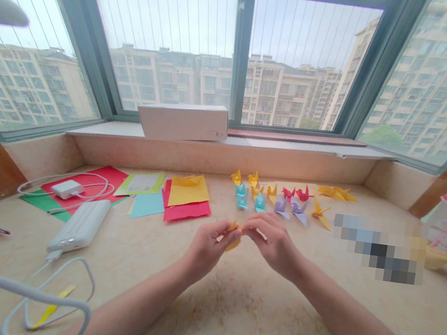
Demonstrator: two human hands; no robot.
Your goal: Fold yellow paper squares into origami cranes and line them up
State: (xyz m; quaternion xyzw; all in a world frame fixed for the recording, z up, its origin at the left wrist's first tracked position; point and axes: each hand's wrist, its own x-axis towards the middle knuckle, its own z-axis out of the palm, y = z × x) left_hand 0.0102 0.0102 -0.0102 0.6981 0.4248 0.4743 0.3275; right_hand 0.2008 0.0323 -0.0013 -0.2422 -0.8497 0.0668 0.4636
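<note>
The looped white plastic cable (85, 306) could snag the left forearm if it swings outward. The left hand (207, 245) pinches the small yellow folded-paper piece (233, 245) above the counter (270, 311); uneven pulling could tear it. The right hand (275, 241) touches it, pinch unclear; careless reaching could topple the lilac paper crane (299, 211) just beyond.

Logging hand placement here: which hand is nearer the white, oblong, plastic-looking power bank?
Left. The left hand is to the right of the power bank, holding a small folded yellow paper piece; the right hand is farther right, beyond the left.
</note>
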